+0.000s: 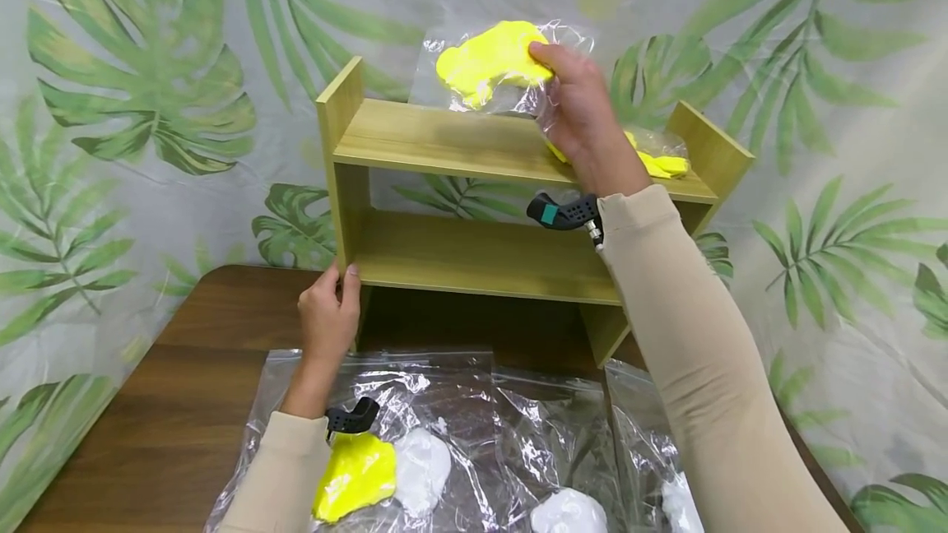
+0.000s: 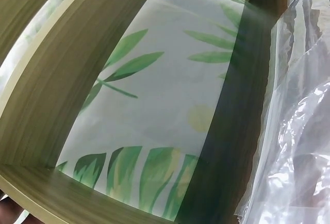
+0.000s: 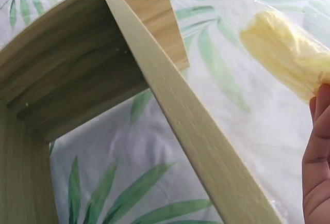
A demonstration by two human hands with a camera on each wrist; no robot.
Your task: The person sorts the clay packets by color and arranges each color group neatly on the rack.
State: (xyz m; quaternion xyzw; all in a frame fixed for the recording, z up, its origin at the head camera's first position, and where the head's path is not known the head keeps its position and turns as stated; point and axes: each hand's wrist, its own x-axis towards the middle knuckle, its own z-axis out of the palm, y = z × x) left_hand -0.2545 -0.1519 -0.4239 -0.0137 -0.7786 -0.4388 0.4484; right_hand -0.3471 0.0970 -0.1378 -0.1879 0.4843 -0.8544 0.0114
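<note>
My right hand [image 1: 583,109] pinches a clear plastic bag with a flattened yellow lump [image 1: 485,62] of soft, clay-like stuff inside, above the top board of a small wooden shelf [image 1: 437,136]. The same lump [image 3: 283,51] looks paler in the right wrist view, with the fingers at its lower edge. On the shelf's left side panel, low down, my left hand [image 1: 329,311] grips the edge, thumb in front. Its fingers barely show at the lower left corner in the left wrist view. Partly behind the right wrist, another bagged yellow lump [image 1: 668,164] lies on the top board.
Large clear zip bags [image 1: 548,426] cover the front of the brown wooden table [image 1: 141,426]. In them lie a yellow lump [image 1: 359,475] beside a white lump [image 1: 420,471], and more white lumps [image 1: 569,512] farther right. A leaf-patterned cloth [image 1: 163,31] hangs behind.
</note>
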